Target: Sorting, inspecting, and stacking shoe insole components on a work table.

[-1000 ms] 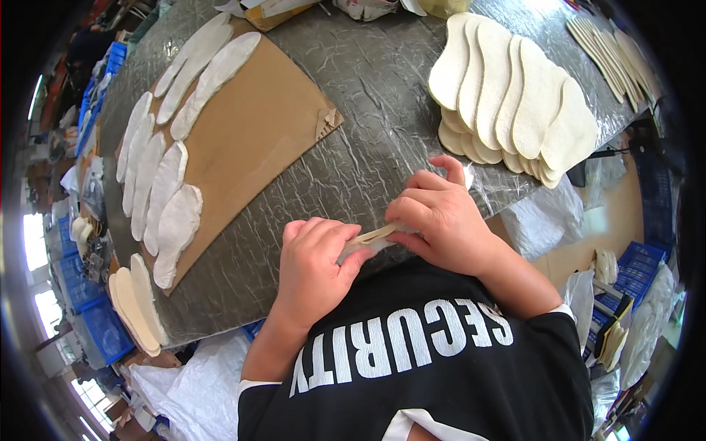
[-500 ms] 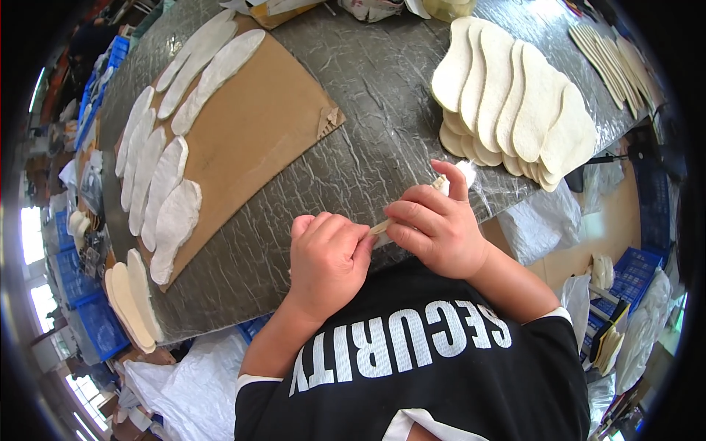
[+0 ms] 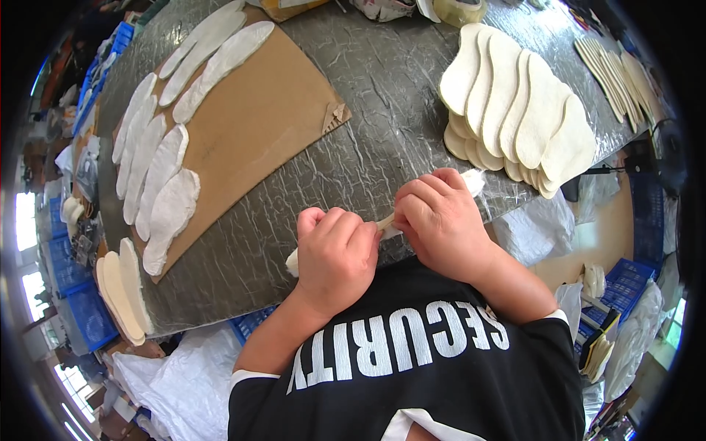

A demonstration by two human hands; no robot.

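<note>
A cream insole (image 3: 387,221) is held nearly edge-on by both hands close to the table's near edge. One fluffy white end pokes out past my right hand (image 3: 440,214), and the other end shows beside my left hand (image 3: 334,253). Fingers of each hand are curled and pinching its edge, with a short stretch visible between them. Much of the insole is hidden under the hands. To the right of my right hand lies a stack of overlapping cream insoles (image 3: 507,103).
On the left, a brown cardboard sheet (image 3: 254,125) carries several fluffy white insoles (image 3: 170,209). More insoles (image 3: 121,294) overhang the table's left corner. Thin strips of insoles (image 3: 607,77) lie far right. Blue crates (image 3: 92,316) and plastic bags (image 3: 187,371) stand around the dark table (image 3: 353,158).
My right hand's fingers have come down and curled over the insole's edge, where the index finger was raised before. The far end of the insole now shows more plainly.
</note>
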